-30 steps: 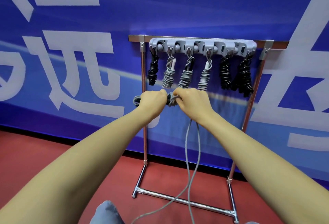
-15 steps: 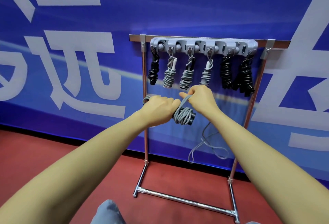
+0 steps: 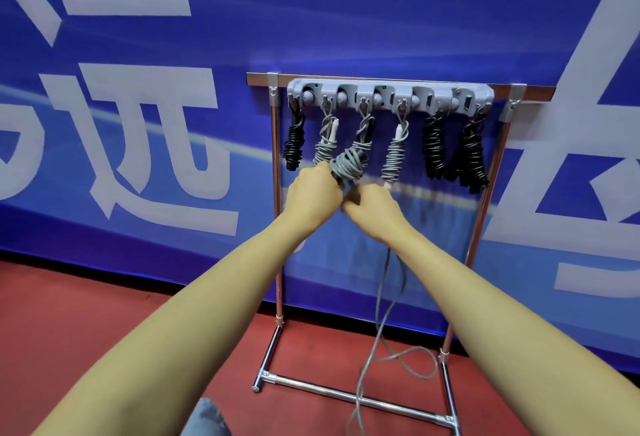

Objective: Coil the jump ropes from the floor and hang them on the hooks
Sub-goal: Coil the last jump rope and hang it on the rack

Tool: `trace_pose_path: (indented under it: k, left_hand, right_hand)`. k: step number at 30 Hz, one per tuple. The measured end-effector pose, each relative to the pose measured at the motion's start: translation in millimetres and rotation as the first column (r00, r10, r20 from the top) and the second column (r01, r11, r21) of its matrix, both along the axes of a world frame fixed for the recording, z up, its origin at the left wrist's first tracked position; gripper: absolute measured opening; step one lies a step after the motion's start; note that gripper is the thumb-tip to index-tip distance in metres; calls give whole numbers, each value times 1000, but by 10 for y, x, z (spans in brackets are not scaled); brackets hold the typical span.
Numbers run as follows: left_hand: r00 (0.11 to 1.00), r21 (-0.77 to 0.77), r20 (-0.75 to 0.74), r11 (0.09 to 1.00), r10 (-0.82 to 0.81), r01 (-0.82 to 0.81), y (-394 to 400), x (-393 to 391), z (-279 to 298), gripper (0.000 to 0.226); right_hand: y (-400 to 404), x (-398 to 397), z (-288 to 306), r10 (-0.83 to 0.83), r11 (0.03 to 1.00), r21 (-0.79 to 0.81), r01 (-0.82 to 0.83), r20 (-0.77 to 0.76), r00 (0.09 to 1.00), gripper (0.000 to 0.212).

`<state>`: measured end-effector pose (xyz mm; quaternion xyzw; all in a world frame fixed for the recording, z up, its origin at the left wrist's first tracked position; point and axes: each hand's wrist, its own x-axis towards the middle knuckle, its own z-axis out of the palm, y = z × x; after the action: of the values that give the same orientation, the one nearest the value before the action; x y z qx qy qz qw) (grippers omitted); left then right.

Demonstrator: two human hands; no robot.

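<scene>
A grey jump rope [image 3: 347, 162], partly coiled, was gripped by the left hand [image 3: 313, 191] below the hook rail [image 3: 389, 97]. Its loose strand was pinched by the right hand [image 3: 372, 205] at 3 o'clock; the fingertips were hidden. The tail, trailing toward 6 o'clock, was cut off.

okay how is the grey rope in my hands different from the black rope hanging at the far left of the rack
The grey rope is gripped by the left hand, partly wound, its tail trailing to the floor; the black rope hangs from a hook, fully coiled. Both are wound into tight bundles.
</scene>
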<state>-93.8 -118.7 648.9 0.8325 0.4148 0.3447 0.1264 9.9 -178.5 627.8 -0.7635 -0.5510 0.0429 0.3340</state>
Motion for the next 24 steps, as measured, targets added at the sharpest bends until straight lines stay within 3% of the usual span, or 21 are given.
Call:
trace_pose_path:
  k: [4, 6, 8, 11, 13, 16, 20, 23, 24]
  left_hand:
    - [989, -5, -128, 997, 69, -71, 116, 19, -38, 10]
    - [968, 24, -229, 995, 102, -99, 140, 7, -72, 13]
    - [931, 85, -342, 991, 129, -107, 156, -5, -136, 17]
    - [874, 124, -459, 985, 160, -116, 168, -38, -221, 19]
    - [847, 154, -507, 984, 161, -95, 159, -53, -248, 19]
    - [815, 200, -559, 979, 154, -48, 173, -85, -289, 21]
    - [798, 290, -578, 957, 172, 4, 288, -126, -300, 23]
    - [722, 506, -650, 844, 237, 179, 384, -203, -219, 22]
    - [701, 578, -647, 793, 300, 194, 371, -235, -169, 31]
  right_hand:
    - [-56, -12, -62, 149, 987, -52, -155, -93, 984, 19]
    - [-75, -33, -54, 199, 977, -71, -203, -57, 978, 20]
    - [-74, -34, -29, 203, 976, -102, -191, 116, 972, 21]
    - [-62, -35, 31, 84, 996, -46, -71, 455, 886, 18]
    - [-63, -67, 29, 27, 999, 16, -42, 531, 847, 22]
    - [-50, -68, -14, 40, 998, 24, -61, 516, 856, 32]
    - [-32, -37, -17, 92, 995, -28, -92, 545, 833, 26]
    - [-16, -26, -18, 78, 997, -26, -77, 556, 827, 23]
    - [-18, -16, -2, 69, 997, -15, -72, 534, 843, 24]
